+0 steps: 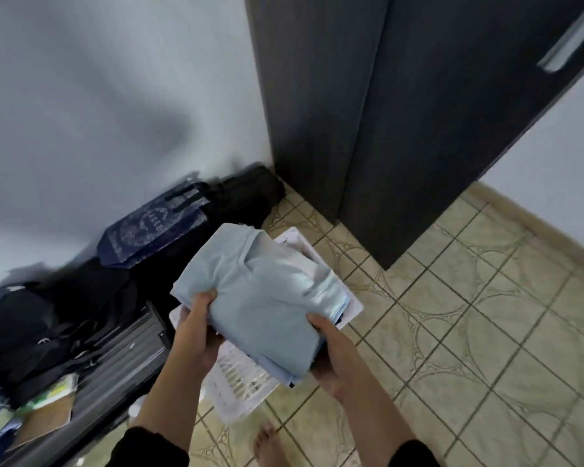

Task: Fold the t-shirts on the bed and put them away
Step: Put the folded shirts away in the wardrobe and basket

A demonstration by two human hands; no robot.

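A stack of folded t-shirts (263, 291), pale blue on top with darker cloth showing at its lower edge, hangs in the middle of the head view. My left hand (199, 328) grips its left edge, thumb on top. My right hand (331, 352) grips the near right corner, thumb on top and fingers under it. The stack is held just above a white slatted plastic basket (240, 382) that stands on the tiled floor. The basket's inside is mostly hidden by the stack.
A dark wardrobe (402, 129) with a metal handle (568, 38) stands straight ahead. Dark bags, a printed blue bag (149, 230), a grey suitcase (122, 358) and papers pile along the left wall. My bare foot (270, 446) is on the beige tiles (469, 332).
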